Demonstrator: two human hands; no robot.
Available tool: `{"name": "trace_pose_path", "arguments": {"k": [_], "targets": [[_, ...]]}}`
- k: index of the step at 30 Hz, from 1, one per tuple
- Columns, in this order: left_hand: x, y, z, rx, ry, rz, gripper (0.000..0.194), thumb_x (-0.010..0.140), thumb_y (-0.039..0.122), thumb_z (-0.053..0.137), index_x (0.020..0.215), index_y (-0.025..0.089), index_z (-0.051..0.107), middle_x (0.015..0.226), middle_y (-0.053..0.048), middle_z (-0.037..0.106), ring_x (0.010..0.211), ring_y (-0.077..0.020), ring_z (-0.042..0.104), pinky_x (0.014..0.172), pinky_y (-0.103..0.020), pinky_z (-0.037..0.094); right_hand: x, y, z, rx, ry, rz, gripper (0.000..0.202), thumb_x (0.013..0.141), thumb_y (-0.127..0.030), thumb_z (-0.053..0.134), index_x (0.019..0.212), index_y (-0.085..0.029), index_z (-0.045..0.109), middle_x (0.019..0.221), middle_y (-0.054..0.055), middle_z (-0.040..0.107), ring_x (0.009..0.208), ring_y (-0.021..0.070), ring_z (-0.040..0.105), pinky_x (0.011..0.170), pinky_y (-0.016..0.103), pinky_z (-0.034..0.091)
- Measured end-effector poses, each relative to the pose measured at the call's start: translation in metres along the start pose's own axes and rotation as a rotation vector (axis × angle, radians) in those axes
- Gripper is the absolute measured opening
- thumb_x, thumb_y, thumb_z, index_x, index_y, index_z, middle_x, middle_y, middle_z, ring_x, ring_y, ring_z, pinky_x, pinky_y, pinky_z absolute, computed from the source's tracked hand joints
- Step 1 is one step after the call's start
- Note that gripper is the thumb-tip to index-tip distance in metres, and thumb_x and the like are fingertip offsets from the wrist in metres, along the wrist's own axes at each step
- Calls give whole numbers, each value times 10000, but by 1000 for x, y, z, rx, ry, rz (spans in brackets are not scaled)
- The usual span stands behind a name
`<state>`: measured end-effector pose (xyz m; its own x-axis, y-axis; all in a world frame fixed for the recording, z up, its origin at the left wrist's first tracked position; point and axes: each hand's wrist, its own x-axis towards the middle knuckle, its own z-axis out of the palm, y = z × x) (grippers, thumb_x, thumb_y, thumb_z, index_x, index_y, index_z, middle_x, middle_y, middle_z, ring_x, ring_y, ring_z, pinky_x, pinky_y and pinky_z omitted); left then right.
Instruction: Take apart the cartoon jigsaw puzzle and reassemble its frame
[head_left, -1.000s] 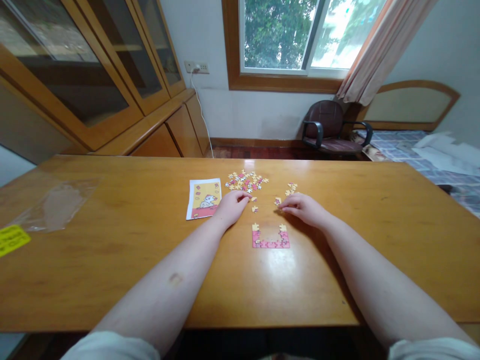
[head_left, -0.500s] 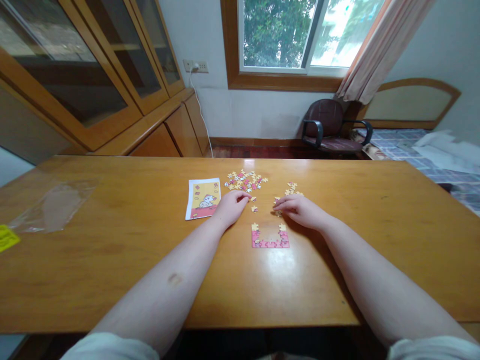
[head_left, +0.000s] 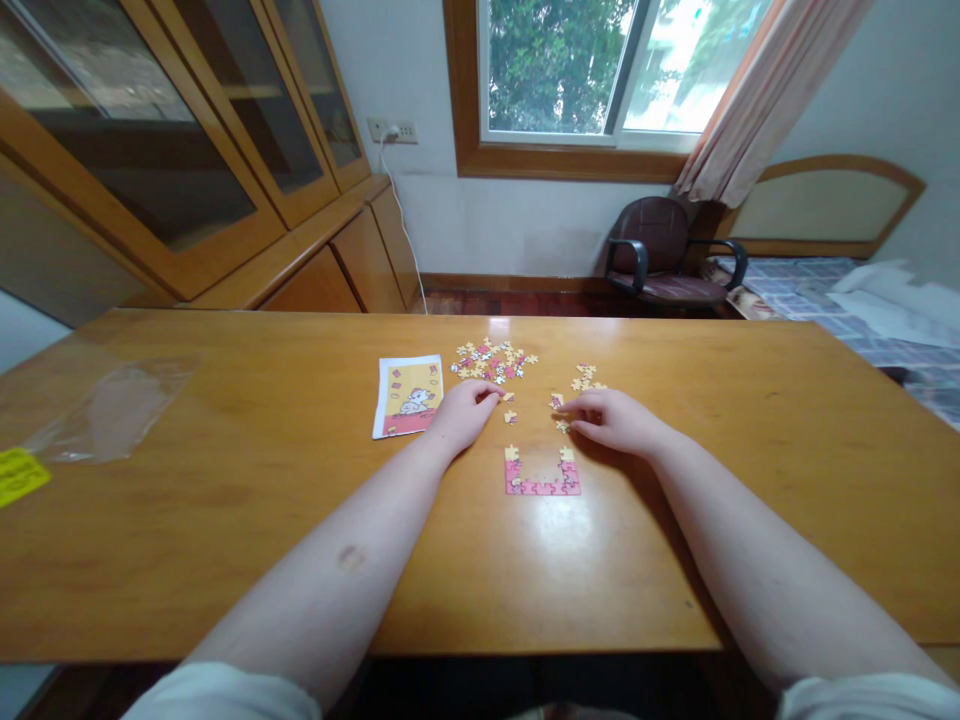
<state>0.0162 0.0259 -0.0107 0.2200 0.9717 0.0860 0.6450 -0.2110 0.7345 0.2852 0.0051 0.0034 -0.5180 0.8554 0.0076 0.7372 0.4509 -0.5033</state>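
Near the middle of the table, my left hand has its fingers pinched at the edge of a small yellow puzzle piece. Another loose piece lies just below that one. My right hand rests with fingers apart, its fingertips by a yellow and pink piece and a yellow piece. Nearer to me is a U-shaped joined section, pink with yellow upper ends. Beyond my hands lies a pile of mixed pieces, and a smaller yellow group sits past my right fingers.
A printed picture sheet lies left of my left hand, partly behind it. Farther left are a clear plastic bag and a yellow label. An armchair stands beyond the table's far edge.
My right hand has shifted slightly right and its fingers have spread, uncovering the two pieces at its fingertips. My left hand has stayed almost where it was.
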Motion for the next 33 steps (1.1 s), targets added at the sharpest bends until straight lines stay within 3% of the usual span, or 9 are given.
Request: {"name": "trace_pose_path", "arguments": {"k": [8, 13, 20, 26, 29, 33], "targets": [[0, 0, 1, 5, -2, -5, 239, 834, 239, 494, 905, 203, 720, 998, -34, 721, 985, -211, 634, 906, -331, 484, 2, 1, 2, -13, -63, -3, 242, 806, -218, 585, 993, -201, 738, 916, 59, 716, 838, 180, 643, 813, 302, 491], [1, -1, 1, 2, -3, -8, 237, 834, 242, 498, 905, 197, 720, 997, -36, 719, 994, -209, 629, 911, -322, 471, 2, 4, 4, 10, -52, 36, 252, 820, -223, 560, 1005, -197, 730, 870, 54, 721, 753, 167, 635, 731, 287, 492], [1, 0, 0, 0, -13, -12, 235, 835, 237, 500, 912, 192, 718, 999, -39, 716, 984, -206, 629, 896, -317, 470, 3, -1, 5, -55, 7, 54, 156, 806, -321, 630, 793, -187, 711, 789, 60, 703, 729, 177, 616, 684, 286, 461], [1, -1, 0, 1, -11, -14, 230, 835, 236, 506, 911, 192, 718, 1004, -38, 716, 989, -208, 630, 907, -323, 466, 2, 4, 5, -11, 40, -10, 196, 822, -250, 566, 939, -196, 714, 846, 51, 700, 757, 167, 615, 717, 282, 464], [0, 0, 0, 2, -8, -16, 234, 836, 240, 503, 913, 199, 719, 1005, -35, 715, 993, -209, 628, 908, -325, 469, 3, 5, 9, -26, 26, -39, 169, 812, -247, 582, 895, -193, 719, 851, 55, 698, 788, 173, 617, 752, 289, 462], [0, 0, 0, 3, -9, -20, 236, 831, 240, 502, 906, 200, 722, 1002, -37, 716, 989, -211, 630, 908, -330, 476, 5, 1, 9, -21, 22, 6, 168, 798, -340, 636, 820, -185, 700, 771, 44, 679, 705, 162, 594, 673, 276, 447]]}}
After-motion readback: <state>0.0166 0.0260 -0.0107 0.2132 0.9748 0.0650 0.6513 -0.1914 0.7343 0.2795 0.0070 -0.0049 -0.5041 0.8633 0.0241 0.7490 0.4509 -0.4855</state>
